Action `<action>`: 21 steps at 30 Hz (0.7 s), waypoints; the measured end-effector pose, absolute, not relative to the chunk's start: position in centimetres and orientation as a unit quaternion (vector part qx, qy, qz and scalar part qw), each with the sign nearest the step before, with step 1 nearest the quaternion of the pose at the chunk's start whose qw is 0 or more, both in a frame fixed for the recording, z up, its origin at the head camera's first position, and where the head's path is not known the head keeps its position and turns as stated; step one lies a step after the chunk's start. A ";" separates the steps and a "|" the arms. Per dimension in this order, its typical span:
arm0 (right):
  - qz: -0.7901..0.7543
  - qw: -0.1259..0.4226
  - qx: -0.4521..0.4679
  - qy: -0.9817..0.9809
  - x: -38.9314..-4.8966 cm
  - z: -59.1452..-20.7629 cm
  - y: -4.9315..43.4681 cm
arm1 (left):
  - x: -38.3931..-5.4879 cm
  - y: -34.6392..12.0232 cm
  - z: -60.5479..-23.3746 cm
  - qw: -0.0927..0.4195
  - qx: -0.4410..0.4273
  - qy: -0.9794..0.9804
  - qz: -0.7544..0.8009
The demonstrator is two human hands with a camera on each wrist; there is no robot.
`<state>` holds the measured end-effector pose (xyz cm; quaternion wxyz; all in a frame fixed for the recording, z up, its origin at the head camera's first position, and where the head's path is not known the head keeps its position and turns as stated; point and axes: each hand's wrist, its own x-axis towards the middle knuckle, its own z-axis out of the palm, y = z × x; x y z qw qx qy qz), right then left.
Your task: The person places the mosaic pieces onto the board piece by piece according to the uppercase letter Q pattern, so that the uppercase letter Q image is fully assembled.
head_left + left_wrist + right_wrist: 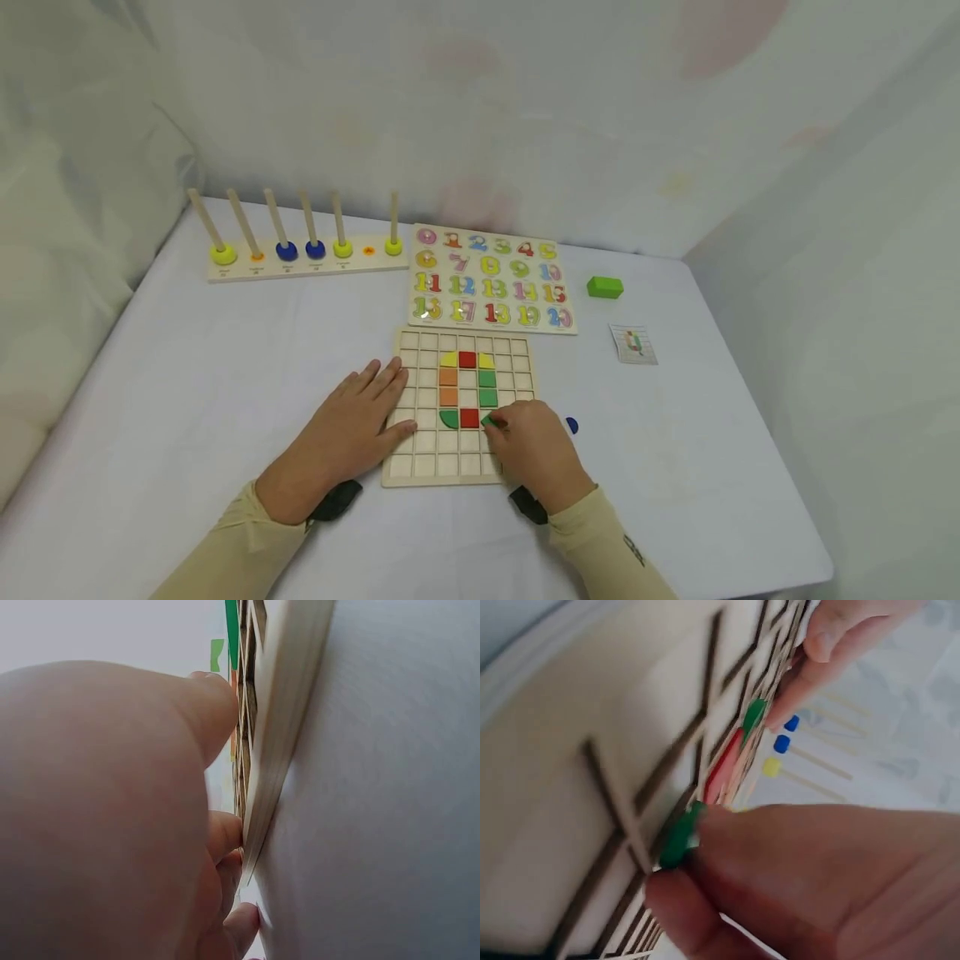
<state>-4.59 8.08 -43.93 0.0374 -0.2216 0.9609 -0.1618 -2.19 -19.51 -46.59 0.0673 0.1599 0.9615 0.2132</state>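
Note:
A wooden grid board [435, 465] lies flat on the white table, with coloured tiles set in a ring on it. The ring has red tiles [468, 418] at top and bottom, yellow corner pieces [448, 359], orange squares [447, 387] and green squares [487, 387]. My right hand [538, 450] pinches a green tile [678, 838] between thumb and finger at the ring's lower right corner, beside the bottom red tile. My left hand [352, 425] rests on the board's left edge, fingers extended.
Behind the board lies a number puzzle [491, 279]. A peg stand [315, 265] with coloured rings stands at the back left. To the right are a green block [604, 287], a small pattern card [634, 344] and a dark blue piece [572, 425].

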 end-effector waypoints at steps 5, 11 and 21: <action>-0.151 0.021 -0.233 0.961 -4.9 -44.4 7.7 | -2.1 -19.6 -46.5 0.074 0.155 0.963 0.209; -0.135 0.002 -0.211 0.968 -5.2 -44.5 7.2 | -2.0 -19.8 -46.5 0.072 0.155 0.962 0.215; -0.035 -0.013 -0.416 0.908 -3.2 -43.8 5.8 | -2.0 -19.7 -46.9 0.055 0.161 0.960 0.221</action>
